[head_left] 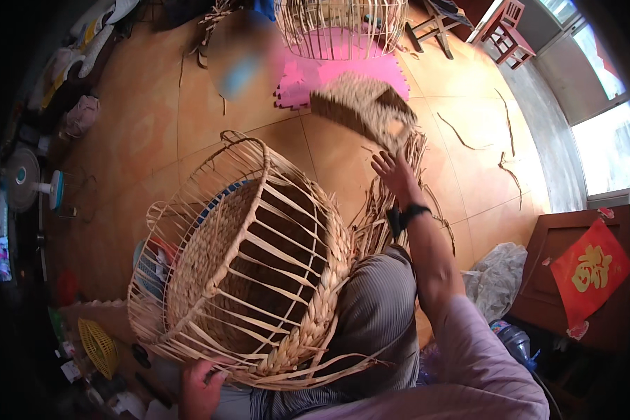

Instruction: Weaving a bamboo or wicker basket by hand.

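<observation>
A large half-woven basket (311, 315) of dried plant strips lies tilted across my lap, a braided band along its side and bare spokes over its opening. At its lower edge my left hand (201, 388) has curled fingers gripping the rim. My right hand (397, 175), with a black band on the wrist, is stretched forward with its fingers apart and nothing visible in them. Below that hand lies a bundle of long dried strips (374, 220). Just beyond its fingertips is a blurred, boxy straw-coloured piece (360, 105), too smeared to name.
Another openwork basket (343, 31) stands on pink foam mats (297, 77) ahead. Loose strips (507, 126) lie on the tiled floor at right. A clear plastic bag (497, 276) sits by a brown cabinet (539, 294). At left are a fan (24, 178) and a yellow plastic basket (98, 346).
</observation>
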A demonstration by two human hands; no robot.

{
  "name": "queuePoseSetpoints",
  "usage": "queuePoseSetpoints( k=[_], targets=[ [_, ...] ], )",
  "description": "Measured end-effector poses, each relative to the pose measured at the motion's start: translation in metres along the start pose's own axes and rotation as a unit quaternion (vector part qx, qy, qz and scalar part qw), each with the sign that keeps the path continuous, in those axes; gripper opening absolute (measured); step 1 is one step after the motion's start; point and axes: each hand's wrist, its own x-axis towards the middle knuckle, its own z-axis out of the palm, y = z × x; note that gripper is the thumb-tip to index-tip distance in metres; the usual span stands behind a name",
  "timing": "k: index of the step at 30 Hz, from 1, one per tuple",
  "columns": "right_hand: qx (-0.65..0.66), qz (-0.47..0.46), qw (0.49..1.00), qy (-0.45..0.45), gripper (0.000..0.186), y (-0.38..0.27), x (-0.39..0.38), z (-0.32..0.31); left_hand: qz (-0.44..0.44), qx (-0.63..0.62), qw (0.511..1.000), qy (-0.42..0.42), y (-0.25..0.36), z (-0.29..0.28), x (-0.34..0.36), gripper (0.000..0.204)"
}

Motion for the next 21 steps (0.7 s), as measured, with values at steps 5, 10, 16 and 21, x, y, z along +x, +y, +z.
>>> queuePoseSetpoints(
  k=[5,10,16,21],
  targets=[
    [-0.124,0.146,0.978,-0.086,0.102,0.034,0.000,0.025,0.004,-0.024,0.999,0.030,0.012,0.002,-0.005,0.021],
    [-0.372,0.204,0.905,-0.020,0.051,0.076,-0.085,-0.035,0.000,-0.019,1.000,0.010,0.007,0.005,-0.003,0.019],
    [-0.527,0.104,0.838,0.098,0.033,0.102,-0.239,-0.145,0.049,-0.044,0.997,0.034,-0.010,0.010,-0.002,0.016],
    [-0.564,-0.045,0.776,0.279,0.034,0.103,-0.276,-0.216,0.023,-0.089,0.996,0.022,-0.031,0.014,0.000,0.019]
  ],
)
